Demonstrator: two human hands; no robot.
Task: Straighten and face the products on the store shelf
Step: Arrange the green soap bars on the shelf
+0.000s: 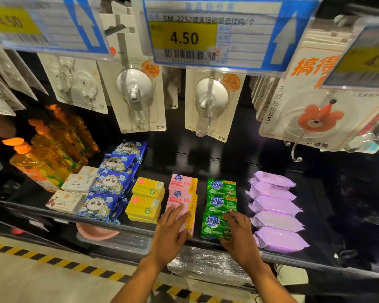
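Currently on the black shelf (319,215), rows run near to far, counted left to right: orange bottles (42,162), at least four, far ones hard to separate; cream boxes (78,182), three; blue panda packs (112,182), four; yellow boxes (148,188), two stacks; pink soap boxes (183,182), three; green soap packs (221,186), three; purple packs (274,205), five.

Two suction-hook cards (138,90) hang above the far part of the shelf.

Both forearms reach in from the near edge, roughly parallel.

Left hand (173,228): palm down on the nearest pink box (191,225) at the shelf's front edge; fingers straight and pressed together, lying flat on its top, pointing far-right; thumb along the box's near side.

Right hand (239,232): on the nearest green pack (212,224), also at the front edge; fingers bent over the pack's right side, thumb at its near-right corner, so it grips the pack; this pack sits slightly skewed against the two green ones behind it.
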